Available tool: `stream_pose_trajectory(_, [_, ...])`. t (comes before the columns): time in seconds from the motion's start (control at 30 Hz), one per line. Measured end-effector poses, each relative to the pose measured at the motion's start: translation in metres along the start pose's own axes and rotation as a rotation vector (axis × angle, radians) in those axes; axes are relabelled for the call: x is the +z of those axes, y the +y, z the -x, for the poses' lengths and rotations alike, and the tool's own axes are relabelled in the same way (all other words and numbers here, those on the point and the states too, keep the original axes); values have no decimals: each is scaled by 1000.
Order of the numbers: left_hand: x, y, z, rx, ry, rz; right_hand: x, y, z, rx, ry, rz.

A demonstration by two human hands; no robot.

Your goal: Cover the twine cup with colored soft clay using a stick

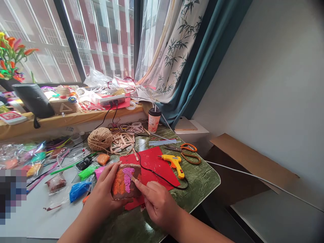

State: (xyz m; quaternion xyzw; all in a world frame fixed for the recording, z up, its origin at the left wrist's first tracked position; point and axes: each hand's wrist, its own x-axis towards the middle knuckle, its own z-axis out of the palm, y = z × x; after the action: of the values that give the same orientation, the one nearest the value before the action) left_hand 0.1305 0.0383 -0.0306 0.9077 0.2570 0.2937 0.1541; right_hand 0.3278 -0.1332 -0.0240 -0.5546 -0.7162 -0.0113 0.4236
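My left hand (106, 187) is wrapped around the left side of a brown cup-like container (118, 195) with a braided rim, tilted towards me. Orange clay (118, 184) covers part of its wall, and a strip of textured pink clay (127, 180) runs down the middle. In my right hand (159, 202), a small thin stick (133, 179), mostly hidden by the fingers, touches the pink strip. Beneath the container lies a red sheet (149, 168). Bags of blue clay (79, 190) and green clay (87, 172) are left of my left hand.
A yellow glue gun (174, 163) with a black cord lies on the red sheet, beside orange-handled scissors (191, 153). Behind are a twine ball (100, 139), wooden pieces (123, 142) and a paper cup (154, 120). The table's edge (219, 182) is at right.
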Motion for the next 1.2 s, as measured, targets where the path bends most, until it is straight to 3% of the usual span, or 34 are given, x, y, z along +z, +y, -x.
stream_pose_trajectory(0.3, [0,-3,2,-21,-21,32,-6,2,8,-18,-32,36])
stream_pose_trajectory(0.47, [-5,-9,2,42,-61,-10,-7,1,18,1,-33,-19])
stream_pose_trajectory(0.6, [-5,-8,2,21,-55,-2,-11,3,20,17,20,-52])
stream_pose_trajectory(0.73, [-2,-6,2,10,-15,33,-13,6,2,57,45,-70])
stream_pose_trajectory(0.97, [-5,-10,1,76,-27,-20,-11,6,-42,6,-77,-84])
stream_pose_trajectory(1.2, [-2,-1,-1,76,31,-1,-7,12,-41,-2,-80,-117])
